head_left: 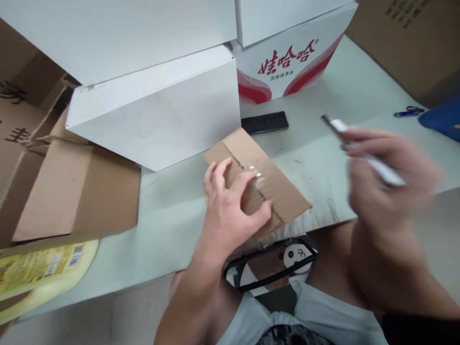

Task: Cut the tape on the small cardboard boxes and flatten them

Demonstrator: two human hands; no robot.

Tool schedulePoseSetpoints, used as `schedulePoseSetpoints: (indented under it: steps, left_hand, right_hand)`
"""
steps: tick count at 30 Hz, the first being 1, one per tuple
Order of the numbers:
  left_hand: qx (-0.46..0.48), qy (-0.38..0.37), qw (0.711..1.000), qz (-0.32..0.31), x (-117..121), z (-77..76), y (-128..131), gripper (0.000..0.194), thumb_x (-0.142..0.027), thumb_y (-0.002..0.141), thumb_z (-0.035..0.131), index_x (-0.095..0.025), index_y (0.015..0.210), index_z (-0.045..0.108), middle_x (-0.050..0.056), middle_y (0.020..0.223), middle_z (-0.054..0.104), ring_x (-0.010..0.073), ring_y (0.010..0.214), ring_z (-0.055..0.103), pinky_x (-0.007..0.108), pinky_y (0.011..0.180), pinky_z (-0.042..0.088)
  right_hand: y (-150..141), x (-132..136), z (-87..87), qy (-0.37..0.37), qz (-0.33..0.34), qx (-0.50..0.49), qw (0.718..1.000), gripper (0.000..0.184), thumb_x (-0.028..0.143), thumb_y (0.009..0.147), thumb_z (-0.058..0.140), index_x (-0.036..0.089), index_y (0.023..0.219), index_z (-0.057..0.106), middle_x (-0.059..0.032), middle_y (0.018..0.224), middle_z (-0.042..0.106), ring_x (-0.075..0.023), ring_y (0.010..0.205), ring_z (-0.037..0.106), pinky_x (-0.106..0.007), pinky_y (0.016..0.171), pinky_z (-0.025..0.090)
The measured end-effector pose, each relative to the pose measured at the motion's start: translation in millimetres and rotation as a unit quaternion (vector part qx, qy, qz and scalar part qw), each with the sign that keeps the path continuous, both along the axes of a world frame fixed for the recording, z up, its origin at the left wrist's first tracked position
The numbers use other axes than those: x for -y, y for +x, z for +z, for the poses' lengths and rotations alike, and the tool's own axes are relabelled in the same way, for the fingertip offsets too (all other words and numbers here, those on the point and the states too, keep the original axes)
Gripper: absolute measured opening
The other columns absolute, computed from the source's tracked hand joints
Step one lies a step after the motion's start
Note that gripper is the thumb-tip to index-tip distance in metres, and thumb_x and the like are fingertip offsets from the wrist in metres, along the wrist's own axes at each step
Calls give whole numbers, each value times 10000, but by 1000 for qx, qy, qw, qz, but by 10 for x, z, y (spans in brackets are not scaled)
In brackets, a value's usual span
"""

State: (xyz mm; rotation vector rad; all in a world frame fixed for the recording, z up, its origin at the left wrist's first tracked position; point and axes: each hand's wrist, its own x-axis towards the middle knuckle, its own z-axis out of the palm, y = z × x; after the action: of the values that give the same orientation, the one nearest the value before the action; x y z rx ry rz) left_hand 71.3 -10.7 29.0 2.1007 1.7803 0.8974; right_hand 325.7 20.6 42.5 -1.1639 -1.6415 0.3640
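On the tabletop lies a small brown cardboard box, angled, with clear tape glinting across the seam on its top. My left hand grips it from above: the fingers curl over its left part, and the thumb presses near the front edge. Raised to the right of the box, my right hand is closed around a white utility knife. A dark metal end of the knife points up and left, apart from the box. Motion blurs that hand and part of the knife.
Behind the box stand a white carton and a red-and-white carton, near a black phone. Brown cartons and a yellow-labelled container occupy the left. Blue scissors lie right. A panda-print bag hangs below the table edge.
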Motion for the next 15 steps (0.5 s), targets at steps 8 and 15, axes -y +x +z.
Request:
schedulePoseSetpoints:
  steps: [8, 15]
  left_hand:
    - [94, -25, 991, 91, -120, 39, -322, 654, -614, 822, 730, -247, 1320, 519, 156, 1501, 535, 356, 1429, 520, 559, 1204, 447]
    - [71, -92, 984, 131, -107, 148, -644, 526, -668, 952, 551, -236, 1206, 711, 122, 1162, 738, 371, 1116, 705, 559, 976, 585]
  right_hand:
    - [-20, -695, -877, -157, -20, 215, 964, 246, 270, 812, 689, 215, 1050, 708, -186, 1402, 659, -437, 1467, 507, -701, 1205, 402]
    - [-175, -450, -600, -248, 275, 263, 891, 251, 224, 894, 571, 220, 1026, 785, -104, 1130, 809, -304, 1118, 745, -527, 1054, 575]
